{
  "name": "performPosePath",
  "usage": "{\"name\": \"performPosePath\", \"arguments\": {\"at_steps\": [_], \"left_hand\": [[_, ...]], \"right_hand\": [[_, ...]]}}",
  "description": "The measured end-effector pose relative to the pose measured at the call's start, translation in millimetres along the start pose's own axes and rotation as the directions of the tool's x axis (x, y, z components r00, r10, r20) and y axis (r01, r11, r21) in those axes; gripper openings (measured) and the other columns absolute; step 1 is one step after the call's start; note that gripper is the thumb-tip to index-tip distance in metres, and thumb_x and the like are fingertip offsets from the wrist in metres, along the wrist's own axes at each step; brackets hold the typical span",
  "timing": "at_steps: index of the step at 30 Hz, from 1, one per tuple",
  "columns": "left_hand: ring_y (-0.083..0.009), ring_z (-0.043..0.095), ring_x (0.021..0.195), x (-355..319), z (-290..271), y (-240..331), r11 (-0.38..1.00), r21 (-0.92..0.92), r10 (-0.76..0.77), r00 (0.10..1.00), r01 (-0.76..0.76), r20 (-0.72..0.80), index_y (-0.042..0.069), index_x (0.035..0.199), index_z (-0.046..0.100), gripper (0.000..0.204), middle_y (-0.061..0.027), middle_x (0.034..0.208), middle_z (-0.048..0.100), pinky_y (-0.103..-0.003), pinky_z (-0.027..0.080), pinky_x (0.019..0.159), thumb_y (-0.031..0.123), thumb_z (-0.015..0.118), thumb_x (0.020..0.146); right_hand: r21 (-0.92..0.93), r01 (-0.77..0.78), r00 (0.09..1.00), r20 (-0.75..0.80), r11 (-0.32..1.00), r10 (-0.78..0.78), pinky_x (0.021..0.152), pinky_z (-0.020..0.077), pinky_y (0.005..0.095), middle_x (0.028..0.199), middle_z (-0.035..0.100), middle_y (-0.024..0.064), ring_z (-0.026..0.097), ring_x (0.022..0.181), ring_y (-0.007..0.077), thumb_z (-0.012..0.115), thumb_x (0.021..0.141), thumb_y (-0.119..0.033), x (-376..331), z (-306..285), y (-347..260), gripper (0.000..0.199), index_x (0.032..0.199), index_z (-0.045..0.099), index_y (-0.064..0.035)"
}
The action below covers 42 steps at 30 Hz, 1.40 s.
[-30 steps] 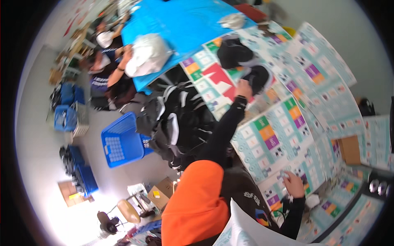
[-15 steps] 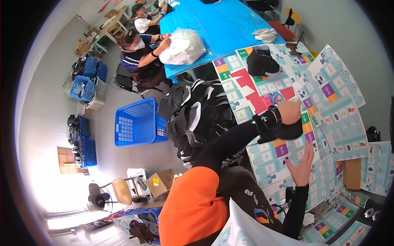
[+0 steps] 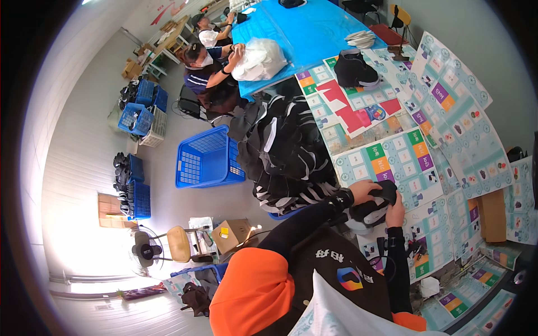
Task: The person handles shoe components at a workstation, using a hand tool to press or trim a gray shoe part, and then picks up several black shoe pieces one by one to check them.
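Observation:
A black shoe upper (image 3: 383, 194) with grey-white parts is held between my two hands at the table's near edge. My left hand (image 3: 364, 191) grips its far-left side, fingers curled over the black fabric. On the right side, my right hand (image 3: 395, 210) is closed round its edge. The lower part of the upper is partly hidden by my hands and wrist. Left of the table, a large heap of black shoe uppers (image 3: 288, 143) with white and grey edges is piled high. Another black shoe piece (image 3: 354, 70) stands farther back on the table.
Printed sheets (image 3: 392, 159) cover the worktable. A blue-covered table (image 3: 314, 25) adjoins it, bearing a white plastic bag (image 3: 259, 59) and a stack of white pieces (image 3: 360, 39). Two co-workers sit along its left side. A blue basket (image 3: 207, 159) stands on the floor left of the heap.
My left hand has drawn back toward me with the black upper from above the sheets. My right hand, spread open before, has closed on it. The view has shifted slightly.

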<state>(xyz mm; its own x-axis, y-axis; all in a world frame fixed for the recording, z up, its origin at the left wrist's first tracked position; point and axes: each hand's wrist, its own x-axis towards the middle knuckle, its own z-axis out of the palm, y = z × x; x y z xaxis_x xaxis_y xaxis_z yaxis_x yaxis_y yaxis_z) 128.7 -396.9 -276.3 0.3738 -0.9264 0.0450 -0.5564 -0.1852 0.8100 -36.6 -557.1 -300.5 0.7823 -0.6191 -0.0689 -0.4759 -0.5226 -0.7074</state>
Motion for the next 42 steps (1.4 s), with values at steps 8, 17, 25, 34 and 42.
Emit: {"name": "performPosePath", "arguments": {"at_steps": [8, 17, 25, 34, 42], "left_hand": [[-0.0325, 0.066, 0.097, -15.6, 31.8, -32.6, 0.985, 0.086, -0.144, 0.989, 0.147, -0.039, 0.018, 0.114, 0.077, 0.03, -0.0122, 0.099, 0.07, -0.042, 0.052, 0.085, 0.03, 0.074, 0.087], [-0.0322, 0.065, 0.095, -10.4, 45.8, -41.3, 0.988, 0.096, -0.125, 0.992, 0.122, 0.028, 0.016, 0.099, 0.08, 0.021, -0.0119, 0.094, 0.068, -0.042, 0.052, 0.084, 0.031, 0.072, 0.088], [-0.0345, 0.068, 0.091, 5.8, 59.6, -44.8, 0.948, 0.137, -0.292, 0.956, 0.288, 0.01, 0.01, 0.091, 0.076, 0.018, -0.0135, 0.092, 0.071, -0.045, 0.054, 0.081, 0.024, 0.067, 0.088], [-0.0374, 0.068, 0.087, -2.0, 24.3, -51.8, 0.925, -0.165, -0.364, 0.923, 0.343, -0.124, 0.005, 0.089, 0.073, 0.015, -0.0179, 0.089, 0.072, -0.045, 0.053, 0.077, 0.019, 0.069, 0.087], [-0.0355, 0.067, 0.084, 8.3, -48.2, 1.5, 0.945, -0.312, -0.218, 0.898, 0.096, -0.382, 0.001, 0.093, 0.069, 0.014, -0.0189, 0.088, 0.069, -0.04, 0.052, 0.076, 0.014, 0.068, 0.091]], "right_hand": [[0.469, 0.001, 0.995, 0.084, 0.883, -0.045, 0.091, 0.053, 0.0368, 0.132, 0.062, 0.015, 0.066, 0.113, 0.0248, 0.066, 0.099, -0.019, -28.6, 20.3, 63.5, 0.043, 0.137, 0.056, -0.0029], [0.445, -0.027, 0.999, 0.054, 0.895, 0.003, 0.09, 0.0524, 0.0338, 0.116, 0.07, 0.0125, 0.067, 0.105, 0.022, 0.07, 0.096, -0.017, -39.5, 32.6, 83.7, 0.028, 0.119, 0.071, -0.0011], [0.402, -0.114, 0.992, -0.002, 0.909, 0.126, 0.085, 0.0523, 0.0321, 0.106, 0.074, 0.0117, 0.069, 0.095, 0.0226, 0.073, 0.093, -0.019, -45.3, 46.3, 82.4, 0.024, 0.109, 0.074, -0.0011], [0.543, -0.175, 0.982, 0.036, 0.821, 0.185, 0.082, 0.0528, 0.0295, 0.103, 0.071, 0.0081, 0.066, 0.095, 0.018, 0.072, 0.094, -0.012, -36.2, 44.5, 38.8, 0.025, 0.114, 0.07, 0.0029], [0.388, 0.128, 0.977, -0.206, 0.913, -0.049, 0.086, 0.0501, 0.0287, 0.114, 0.069, 0.0081, 0.064, 0.103, 0.0167, 0.069, 0.096, -0.013, -6.2, -2.1, -55.8, 0.022, 0.11, 0.069, 0.0043]]}}
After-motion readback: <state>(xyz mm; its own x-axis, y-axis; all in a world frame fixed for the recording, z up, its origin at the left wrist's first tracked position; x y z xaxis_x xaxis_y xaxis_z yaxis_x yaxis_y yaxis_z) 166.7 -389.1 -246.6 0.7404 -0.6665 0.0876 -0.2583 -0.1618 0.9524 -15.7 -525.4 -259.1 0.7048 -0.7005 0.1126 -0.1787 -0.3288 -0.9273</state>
